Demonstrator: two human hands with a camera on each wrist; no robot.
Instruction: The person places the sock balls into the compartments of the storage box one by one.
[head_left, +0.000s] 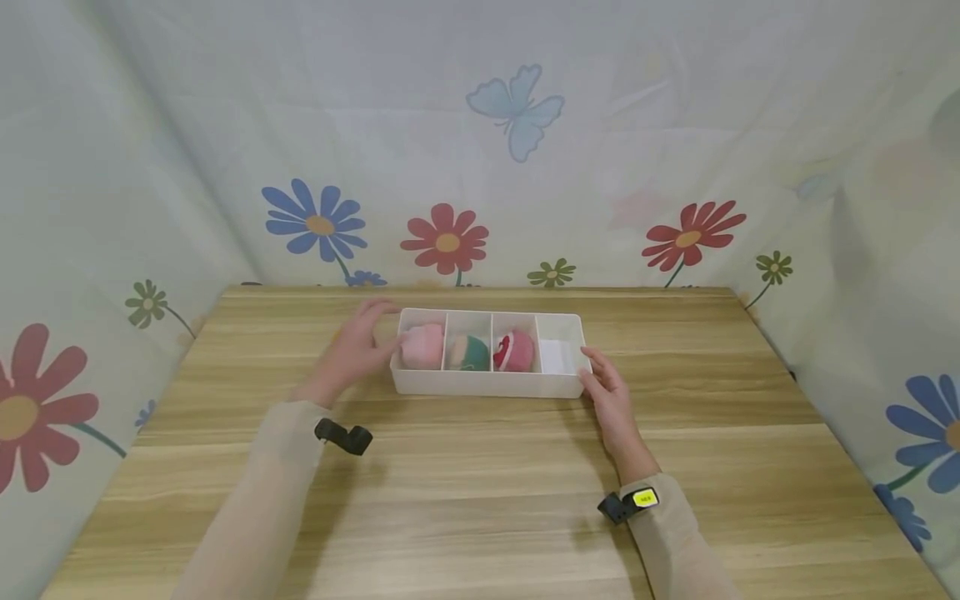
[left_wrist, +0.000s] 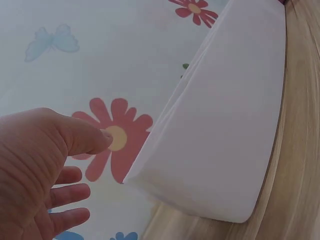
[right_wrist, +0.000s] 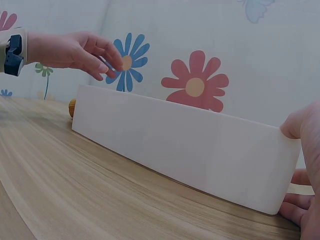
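A white divided box (head_left: 487,384) sits on the table, its long side facing me. Three rolled-up cloth bundles, which look like socks, fill its left compartments: a pale pink one (head_left: 423,347), a green and beige one (head_left: 470,353) and a red and pink one (head_left: 515,351). My left hand (head_left: 358,346) hovers over the box's left end, fingers loosely spread, holding nothing. At the opposite end my right hand (head_left: 611,398) grips the box's corner, thumb on the front rim and fingers along the end wall.
The rightmost compartment shows a white flat patch (head_left: 557,357) on its floor. Past the box's left end, a mustard ribbed bundle (right_wrist: 72,108) peeks out in the right wrist view. A flowered curtain (head_left: 585,200) hangs along the back and sides of the wooden table (head_left: 480,483).
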